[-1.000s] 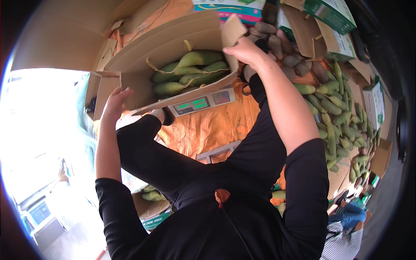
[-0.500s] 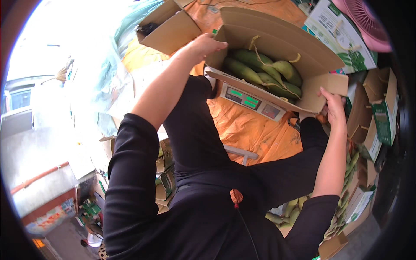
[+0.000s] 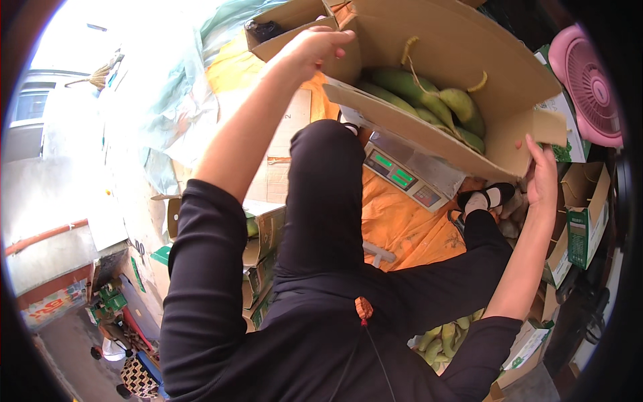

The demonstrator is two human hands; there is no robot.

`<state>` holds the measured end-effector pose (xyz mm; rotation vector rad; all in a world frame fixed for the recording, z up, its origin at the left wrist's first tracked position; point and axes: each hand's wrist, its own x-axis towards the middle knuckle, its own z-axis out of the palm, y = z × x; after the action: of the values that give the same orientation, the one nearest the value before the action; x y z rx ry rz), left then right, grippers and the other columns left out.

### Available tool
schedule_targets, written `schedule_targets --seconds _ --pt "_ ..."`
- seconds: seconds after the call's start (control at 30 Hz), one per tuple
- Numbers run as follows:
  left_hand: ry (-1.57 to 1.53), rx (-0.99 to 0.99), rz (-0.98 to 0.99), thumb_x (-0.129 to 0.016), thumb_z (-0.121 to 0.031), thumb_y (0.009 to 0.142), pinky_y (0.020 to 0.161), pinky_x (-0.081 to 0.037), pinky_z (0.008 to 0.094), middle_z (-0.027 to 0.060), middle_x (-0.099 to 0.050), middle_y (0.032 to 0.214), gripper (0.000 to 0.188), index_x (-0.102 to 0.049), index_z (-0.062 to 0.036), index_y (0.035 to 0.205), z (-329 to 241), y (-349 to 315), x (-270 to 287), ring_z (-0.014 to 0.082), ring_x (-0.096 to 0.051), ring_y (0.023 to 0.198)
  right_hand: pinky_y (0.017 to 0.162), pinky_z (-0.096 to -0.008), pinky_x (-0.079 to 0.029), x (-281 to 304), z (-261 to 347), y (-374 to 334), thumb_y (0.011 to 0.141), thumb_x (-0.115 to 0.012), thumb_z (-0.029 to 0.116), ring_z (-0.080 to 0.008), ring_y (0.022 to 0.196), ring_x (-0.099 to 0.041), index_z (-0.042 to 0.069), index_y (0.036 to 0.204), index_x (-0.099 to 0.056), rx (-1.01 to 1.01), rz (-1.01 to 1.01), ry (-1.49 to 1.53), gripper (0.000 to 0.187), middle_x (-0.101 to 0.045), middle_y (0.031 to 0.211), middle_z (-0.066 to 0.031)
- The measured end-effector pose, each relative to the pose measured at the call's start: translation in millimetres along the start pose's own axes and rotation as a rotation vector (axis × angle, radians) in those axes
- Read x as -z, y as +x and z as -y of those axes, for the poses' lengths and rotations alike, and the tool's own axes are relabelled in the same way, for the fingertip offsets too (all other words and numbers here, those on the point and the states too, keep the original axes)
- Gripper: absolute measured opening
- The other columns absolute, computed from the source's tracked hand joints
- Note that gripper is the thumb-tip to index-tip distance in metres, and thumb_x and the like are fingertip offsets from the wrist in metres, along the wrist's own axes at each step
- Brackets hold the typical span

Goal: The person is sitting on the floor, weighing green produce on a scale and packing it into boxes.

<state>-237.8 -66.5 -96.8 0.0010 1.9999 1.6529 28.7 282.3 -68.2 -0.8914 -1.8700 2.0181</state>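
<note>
An open cardboard box [image 3: 408, 124] holds several large, long green fruits [image 3: 462, 107] with curly yellowish stems. My left hand [image 3: 321, 48] grips its left end by the top edge. At the right end, my right hand [image 3: 541, 173] is closed on the corner by the flap, thumb up along the cardboard. The box hangs tilted above a weighing scale [image 3: 403, 175], whose plate shows partly below it and whose display glows green. The undersides of both grips are hidden.
An orange sheet [image 3: 395, 234] covers the floor between my legs. Another open carton [image 3: 295, 37] stands at the far left, a pink fan [image 3: 593, 87] at the far right. More cartons [image 3: 586, 214] line the right side; green fruits [image 3: 442, 338] lie in a heap at lower right.
The box has risen off the scale and shifted slightly right, held in both hands. More of the scale's plate now shows beneath it. My view has swung a little.
</note>
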Motion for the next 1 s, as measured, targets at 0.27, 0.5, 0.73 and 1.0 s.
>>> schedule_targets --seconds 0.27,0.5,0.73,1.0 --pt "-0.023 -0.050 -0.168 -0.069 -0.040 0.077 0.078 -0.040 0.0306 0.0037 -0.054 0.101 0.070 -0.041 -0.0068 0.132 4 -75 168 0.0128 -0.051 0.095 0.080 -0.0305 -0.044 -150 48 -18 0.083 -0.064 0.016 -0.0118 0.094 -0.056 0.009 0.119 -0.048 0.094 0.276 -0.070 0.041 -0.057 0.100 -0.0035" --pt "-0.058 0.014 -0.340 -0.066 -0.037 0.081 0.097 -0.034 0.0334 0.0123 -0.037 0.137 0.086 -0.017 -0.0030 0.143 73 -119 301 0.0222 -0.043 0.118 0.066 -0.0317 -0.043 -299 -7 -56 0.073 -0.072 0.016 -0.0127 0.073 -0.054 0.004 0.097 -0.059 -0.171 0.458 0.002 0.030 -0.061 0.082 -0.0034" --pt "0.301 0.291 -0.447 -0.064 -0.028 0.083 0.066 -0.042 0.0268 0.0022 -0.054 0.096 0.045 -0.046 -0.0100 0.120 242 -185 502 0.0117 -0.049 0.080 0.089 -0.0396 -0.044 -434 -146 -150 0.060 -0.073 0.011 -0.0327 0.106 -0.049 -0.004 0.136 -0.013 -0.517 0.623 -0.202 0.098 -0.043 0.121 -0.0243" --pt "0.924 0.496 -0.603 -0.069 -0.022 0.074 0.096 -0.040 0.0376 0.0213 -0.053 0.121 0.069 -0.036 -0.0036 0.132 320 -210 480 0.0319 -0.050 0.114 0.061 -0.0327 -0.048 -413 -132 -173 0.064 -0.070 0.008 -0.0194 0.076 -0.058 0.001 0.135 -0.026 -0.453 0.867 -0.298 0.083 -0.058 0.094 -0.0138"
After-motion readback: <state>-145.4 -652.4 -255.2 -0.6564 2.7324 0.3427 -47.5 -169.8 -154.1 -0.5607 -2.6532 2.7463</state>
